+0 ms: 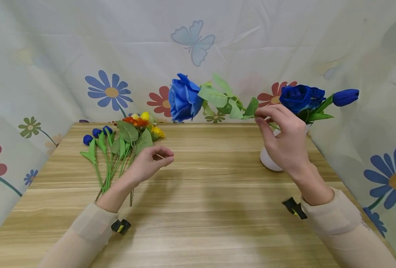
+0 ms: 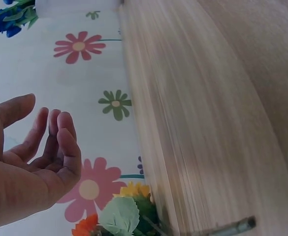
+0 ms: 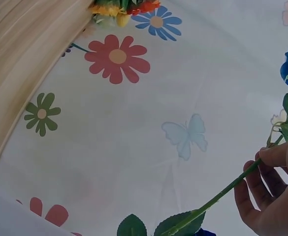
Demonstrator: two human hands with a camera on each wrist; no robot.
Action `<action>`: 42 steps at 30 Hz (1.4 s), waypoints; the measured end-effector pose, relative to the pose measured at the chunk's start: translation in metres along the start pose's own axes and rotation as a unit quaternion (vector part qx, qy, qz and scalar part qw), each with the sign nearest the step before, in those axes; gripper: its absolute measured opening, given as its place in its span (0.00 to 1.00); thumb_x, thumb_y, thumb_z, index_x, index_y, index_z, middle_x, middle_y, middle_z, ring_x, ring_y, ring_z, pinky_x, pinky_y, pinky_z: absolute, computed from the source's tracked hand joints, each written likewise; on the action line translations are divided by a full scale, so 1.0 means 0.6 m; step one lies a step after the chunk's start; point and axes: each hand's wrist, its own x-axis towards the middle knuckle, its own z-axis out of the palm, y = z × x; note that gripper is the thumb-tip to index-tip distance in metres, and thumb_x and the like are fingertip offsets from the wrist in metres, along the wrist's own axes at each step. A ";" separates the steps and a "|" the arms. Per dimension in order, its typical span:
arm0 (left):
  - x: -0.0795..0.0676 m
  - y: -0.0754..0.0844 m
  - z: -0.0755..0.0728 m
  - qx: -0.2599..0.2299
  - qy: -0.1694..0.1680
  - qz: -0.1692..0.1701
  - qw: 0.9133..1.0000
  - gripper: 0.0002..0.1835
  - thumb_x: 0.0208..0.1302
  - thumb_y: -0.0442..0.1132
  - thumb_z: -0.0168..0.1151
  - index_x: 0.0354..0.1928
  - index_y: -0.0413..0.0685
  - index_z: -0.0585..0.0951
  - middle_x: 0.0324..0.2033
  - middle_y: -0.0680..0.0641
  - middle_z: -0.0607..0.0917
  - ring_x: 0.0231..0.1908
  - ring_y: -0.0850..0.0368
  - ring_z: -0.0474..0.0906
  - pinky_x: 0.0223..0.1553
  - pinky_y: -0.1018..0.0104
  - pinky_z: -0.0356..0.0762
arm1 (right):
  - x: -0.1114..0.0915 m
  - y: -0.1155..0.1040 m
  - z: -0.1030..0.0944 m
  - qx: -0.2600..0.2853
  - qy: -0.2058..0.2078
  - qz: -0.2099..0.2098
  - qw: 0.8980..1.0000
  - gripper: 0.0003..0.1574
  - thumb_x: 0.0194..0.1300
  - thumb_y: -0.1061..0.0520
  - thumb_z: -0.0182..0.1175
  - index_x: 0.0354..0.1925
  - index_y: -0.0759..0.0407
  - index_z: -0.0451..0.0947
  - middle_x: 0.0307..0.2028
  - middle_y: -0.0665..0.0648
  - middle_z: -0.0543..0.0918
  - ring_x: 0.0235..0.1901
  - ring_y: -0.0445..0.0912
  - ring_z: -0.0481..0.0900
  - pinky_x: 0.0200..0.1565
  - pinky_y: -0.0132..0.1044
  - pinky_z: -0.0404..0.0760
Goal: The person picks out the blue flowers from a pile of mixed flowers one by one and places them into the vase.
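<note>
Between thumb and fingertips, my right hand pinches the green stem of a blue artificial rose. The rose is held above the table, its bloom pointing left and its leaves near the middle of the head view. Behind that hand stands a white vase, partly hidden, with other blue roses and a blue tulip in it. My left hand holds nothing; its fingers are loosely bent over the stems of flowers lying at the left.
On the left of the wooden table lie several blue tulips, along with orange flowers and yellow flowers, stems toward me. A flower-printed curtain hangs behind the table and along both sides.
</note>
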 end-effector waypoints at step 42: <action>-0.005 0.000 -0.002 0.011 0.004 -0.020 1.000 0.10 0.74 0.41 0.65 0.51 0.45 0.84 0.43 0.47 0.86 0.42 0.48 0.80 0.45 0.56 0.79 | 0.015 0.050 -0.008 -0.045 0.088 0.060 0.993 0.06 0.70 0.67 0.65 0.42 0.72 0.85 0.40 0.65 0.87 0.42 0.55 0.85 0.49 0.24 0.76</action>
